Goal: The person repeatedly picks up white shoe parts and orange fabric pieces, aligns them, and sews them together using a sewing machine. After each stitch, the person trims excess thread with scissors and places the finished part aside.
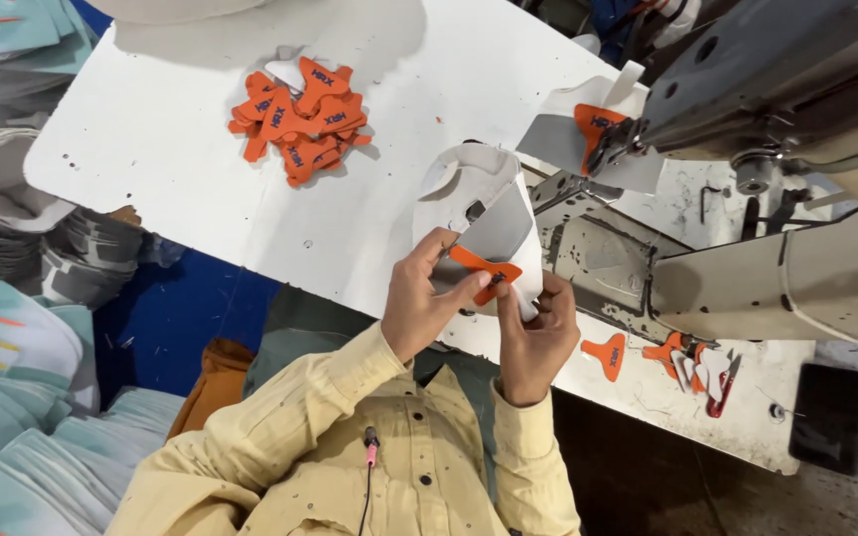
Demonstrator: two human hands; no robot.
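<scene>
The left hand (419, 303) pinches a small orange tab (484, 268) between thumb and forefinger, pressing it flat against a white and grey shoe-upper piece (484, 213). The right hand (538, 333) grips the lower edge of that same piece, fingers curled around it just beside the tab, so both hands are closed on the work and almost touch each other. The piece stands up from the hands over the near edge of a white work table (181, 129). Farther up the table lies a loose heap of orange tabs (300, 121), well apart from the hands. To the right, a sewing machine (767, 89) holds another white piece with an orange tab (598, 124) under its foot. A single orange tab (605, 355) and a few scraps lie beside red snips (722, 385) on the machine bed. Stacks of teal and white cut pieces (12, 397) fill the left side.
</scene>
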